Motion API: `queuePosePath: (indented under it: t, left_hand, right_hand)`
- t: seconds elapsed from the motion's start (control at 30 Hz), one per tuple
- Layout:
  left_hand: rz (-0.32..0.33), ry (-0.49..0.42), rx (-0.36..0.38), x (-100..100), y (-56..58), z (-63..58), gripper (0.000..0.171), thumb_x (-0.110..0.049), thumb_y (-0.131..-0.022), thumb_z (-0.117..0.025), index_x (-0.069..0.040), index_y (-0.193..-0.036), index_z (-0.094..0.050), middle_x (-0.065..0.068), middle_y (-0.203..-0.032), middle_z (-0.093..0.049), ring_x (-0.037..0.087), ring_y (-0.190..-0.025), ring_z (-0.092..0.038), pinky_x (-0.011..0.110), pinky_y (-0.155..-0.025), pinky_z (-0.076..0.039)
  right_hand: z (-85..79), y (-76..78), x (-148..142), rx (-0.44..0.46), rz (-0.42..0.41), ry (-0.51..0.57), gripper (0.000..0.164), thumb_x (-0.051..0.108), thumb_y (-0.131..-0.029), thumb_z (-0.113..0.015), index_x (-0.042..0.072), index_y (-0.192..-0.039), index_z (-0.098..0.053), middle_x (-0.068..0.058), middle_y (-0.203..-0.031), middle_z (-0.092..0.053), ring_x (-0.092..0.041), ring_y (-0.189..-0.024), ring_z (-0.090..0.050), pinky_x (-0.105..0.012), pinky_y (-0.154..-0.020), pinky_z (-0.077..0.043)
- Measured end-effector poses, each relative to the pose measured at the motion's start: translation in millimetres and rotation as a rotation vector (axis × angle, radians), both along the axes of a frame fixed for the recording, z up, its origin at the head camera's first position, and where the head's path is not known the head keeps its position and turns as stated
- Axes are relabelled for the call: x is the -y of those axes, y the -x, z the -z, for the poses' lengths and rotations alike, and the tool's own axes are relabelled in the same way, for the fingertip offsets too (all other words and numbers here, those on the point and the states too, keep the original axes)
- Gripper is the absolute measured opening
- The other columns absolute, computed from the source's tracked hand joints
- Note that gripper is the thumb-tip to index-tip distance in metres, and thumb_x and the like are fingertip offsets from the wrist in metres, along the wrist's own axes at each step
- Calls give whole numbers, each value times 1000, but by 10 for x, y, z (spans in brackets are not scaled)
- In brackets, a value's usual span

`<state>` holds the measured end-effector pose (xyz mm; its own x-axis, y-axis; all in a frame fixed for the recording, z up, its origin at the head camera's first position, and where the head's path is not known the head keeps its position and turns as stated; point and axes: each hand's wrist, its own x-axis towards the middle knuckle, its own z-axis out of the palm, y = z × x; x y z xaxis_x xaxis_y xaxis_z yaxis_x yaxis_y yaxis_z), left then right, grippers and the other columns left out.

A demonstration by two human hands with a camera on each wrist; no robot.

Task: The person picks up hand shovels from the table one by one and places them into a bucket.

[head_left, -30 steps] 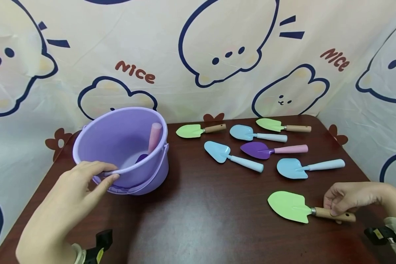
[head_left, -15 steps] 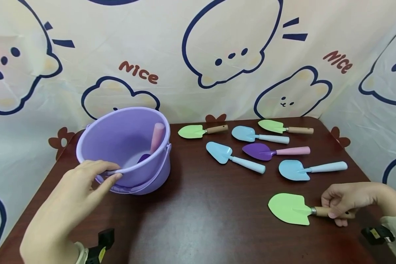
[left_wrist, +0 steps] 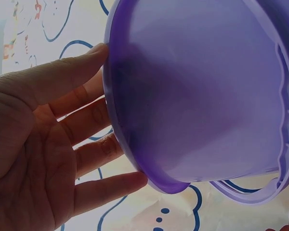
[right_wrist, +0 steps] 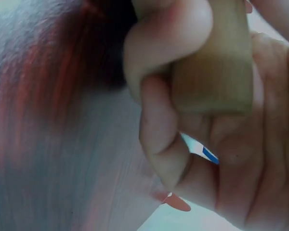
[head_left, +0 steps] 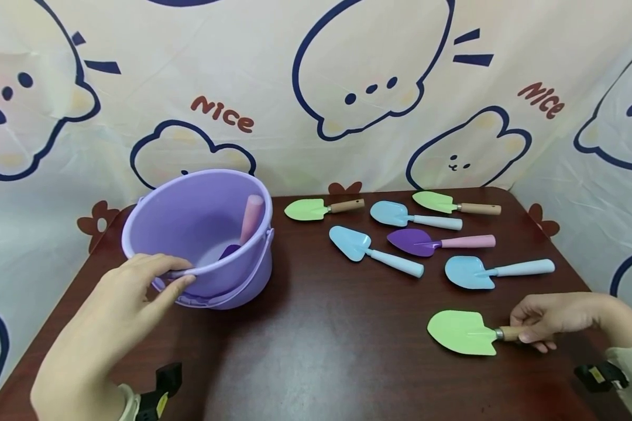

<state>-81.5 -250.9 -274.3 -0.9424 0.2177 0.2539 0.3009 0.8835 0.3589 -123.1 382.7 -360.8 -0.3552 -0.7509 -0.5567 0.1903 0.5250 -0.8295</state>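
Note:
At the left of the head view, my left hand pinches the near rim of a purple bucket, thumb outside. The left wrist view shows the thumb and fingertips against the rim. Inside the bucket leans a trowel with a pink handle; only a bit of its purple blade shows. At front right, my right hand grips the wooden handle of a green trowel, its blade pointing left. Up close in the right wrist view, curled fingers wrap that wooden handle.
Several more trowels lie on the dark wooden table behind the right hand: green ones at the back, blue ones and a purple one with a pink handle. A cartoon-print curtain closes off the back and sides.
My right hand has shifted slightly left along the wooden handle, now covering its end in the head view. The left hand stays on the bucket rim.

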Motion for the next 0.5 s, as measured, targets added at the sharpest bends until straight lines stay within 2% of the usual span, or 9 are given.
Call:
queuePosePath:
  t: [0.13, 0.37, 0.43, 0.5]
  left_hand:
    - [-1, -2, 3, -12, -19, 7, 20, -18, -88, -76, -11, -106, -73, 11, -100, -71, 19, -79, -59, 27, -62, -48]
    - [4, -4, -1, -12, -8, 9, 20, -18, -88, -76, -11, -106, -74, 11, -100, -71, 20, -79, -59, 27, -62, -48]
    - [5, -2, -3, -11, -2, 3, 20, -18, -88, -76, -11, -106, -73, 11, -100, -71, 20, -80, -59, 27, -63, -48]
    - [5, 1, -6, -11, -1, -1, 20, -18, -88, -76, -11, -106, -73, 11, -100, -71, 20, -80, -60, 27, -63, -49]
  right_hand:
    - [-16, 12, 3, -60, -47, 12, 22, 2, -102, -47, -17, -92, -55, -38, -74, -50, 1, -65, -56, -18, -53, -46]
    - [-9, -2, -12, -102, -69, 1, 20, 3, -103, -44, -11, -92, -52, -31, -76, -50, -11, -61, -53, -18, -54, -45]
    - [6, -2, -24, -111, -73, 16, 18, 2, -103, -43, -9, -93, -52, -30, -77, -49, -11, -61, -53, -18, -54, -45]
    - [25, 4, -36, -126, -78, 37, 17, 2, -104, -41, -8, -95, -52, -28, -78, -49, -17, -61, -52, -20, -54, -46]
